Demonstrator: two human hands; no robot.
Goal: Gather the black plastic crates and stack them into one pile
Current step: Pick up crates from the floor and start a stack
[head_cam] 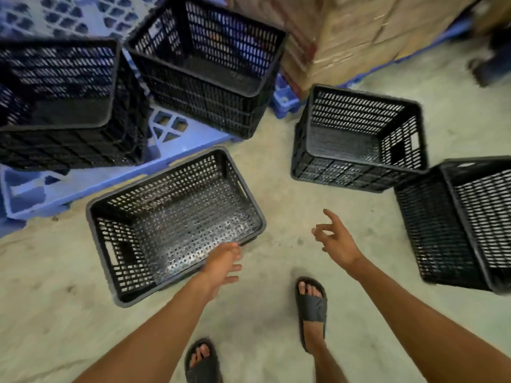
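Head view: no legible writing; left hand [224, 262] seemingly touches crate [177, 225].

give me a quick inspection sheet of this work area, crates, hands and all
surface: bare concrete floor, stained
job's things: five black crates, none stacked; shallow crate and two tall crates on the floor, two more on the blue pallet
clutter: nothing seen
grippers: left hand open at the shallow crate's near rim; right hand open, empty, in the air
cables: nothing seen
surroundings: wrapped cardboard boxes behind; person's sandalled feet below
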